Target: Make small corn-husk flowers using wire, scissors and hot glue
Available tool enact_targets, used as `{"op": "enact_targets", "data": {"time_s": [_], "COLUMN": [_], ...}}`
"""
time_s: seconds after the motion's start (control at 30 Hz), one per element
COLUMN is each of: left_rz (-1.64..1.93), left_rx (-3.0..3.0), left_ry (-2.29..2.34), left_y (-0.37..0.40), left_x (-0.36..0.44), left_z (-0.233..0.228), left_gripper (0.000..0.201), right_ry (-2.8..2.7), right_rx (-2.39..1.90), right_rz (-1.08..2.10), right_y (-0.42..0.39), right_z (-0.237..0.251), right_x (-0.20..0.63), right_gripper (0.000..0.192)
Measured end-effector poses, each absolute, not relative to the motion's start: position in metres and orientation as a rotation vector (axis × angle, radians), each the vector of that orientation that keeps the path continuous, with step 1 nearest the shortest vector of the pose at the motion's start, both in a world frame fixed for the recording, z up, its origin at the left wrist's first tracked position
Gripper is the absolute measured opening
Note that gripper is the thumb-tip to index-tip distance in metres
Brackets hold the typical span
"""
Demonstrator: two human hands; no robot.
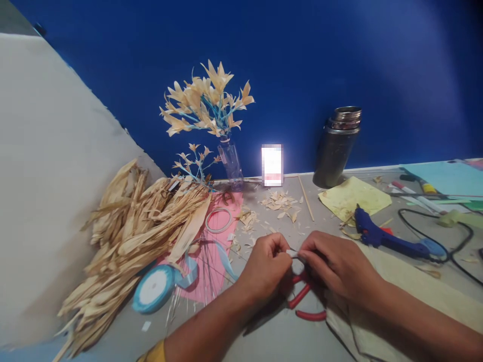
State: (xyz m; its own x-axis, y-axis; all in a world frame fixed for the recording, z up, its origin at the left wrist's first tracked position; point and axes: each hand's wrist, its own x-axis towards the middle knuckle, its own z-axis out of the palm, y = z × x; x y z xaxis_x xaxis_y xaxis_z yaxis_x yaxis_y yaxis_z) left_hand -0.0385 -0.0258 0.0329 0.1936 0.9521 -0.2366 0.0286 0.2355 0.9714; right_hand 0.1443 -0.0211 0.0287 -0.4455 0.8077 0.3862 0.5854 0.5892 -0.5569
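Between my two hands is a small whitish piece (293, 254), too small to make out its kind. My left hand (266, 261) is closed, pinching its left side between thumb and fingers. From the right, the fingertips of my right hand (335, 264) close on the other side of it. Just beneath both hands lies a tool with red handles (300, 296), its working end hidden. Dried husk scraps (279, 201) are scattered beyond my fingers. A blue hot glue gun (388, 239) rests to the right of my right hand.
Left are a pile of dried corn husks (139, 241), a light blue ribbon roll (154, 289) and wires on pink paper (211, 261). Behind stand husk flowers (207, 100) in a clear bottle (231, 161), a lit screen (272, 166) and a dark flask (335, 151). A black cord (415, 229) loops at right.
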Motion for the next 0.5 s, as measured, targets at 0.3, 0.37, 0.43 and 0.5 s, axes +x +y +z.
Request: {"op": "enact_targets", "data": {"time_s": [0.3,0.37,0.43,0.5], "left_rz": [0.944,1.001,1.012,0.955], "left_rx": [1.852,1.699,1.521,1.377], "left_ry": [1.624,1.543,1.365,1.193], "left_y": [-0.009,-0.001,0.003,0.0], "left_x": [-0.069,-0.077,-0.078,-0.071], "left_z": [0.034,0.032,0.03,0.029], "left_gripper": [0.013,0.017,0.025,0.031], "right_ry": [-1.85,-1.741,-1.685,-1.654], "right_rx": [-1.283,-1.292,-1.256,-1.223], "right_rz": [0.695,0.836,1.023,1.16], "right_y": [-0.012,-0.009,-0.008,-0.008], "right_z": [0.054,0.063,0.066,0.063], "right_x": [0.154,0.159,0.16,0.157], "right_gripper": [0.027,0.031,0.034,0.036]}}
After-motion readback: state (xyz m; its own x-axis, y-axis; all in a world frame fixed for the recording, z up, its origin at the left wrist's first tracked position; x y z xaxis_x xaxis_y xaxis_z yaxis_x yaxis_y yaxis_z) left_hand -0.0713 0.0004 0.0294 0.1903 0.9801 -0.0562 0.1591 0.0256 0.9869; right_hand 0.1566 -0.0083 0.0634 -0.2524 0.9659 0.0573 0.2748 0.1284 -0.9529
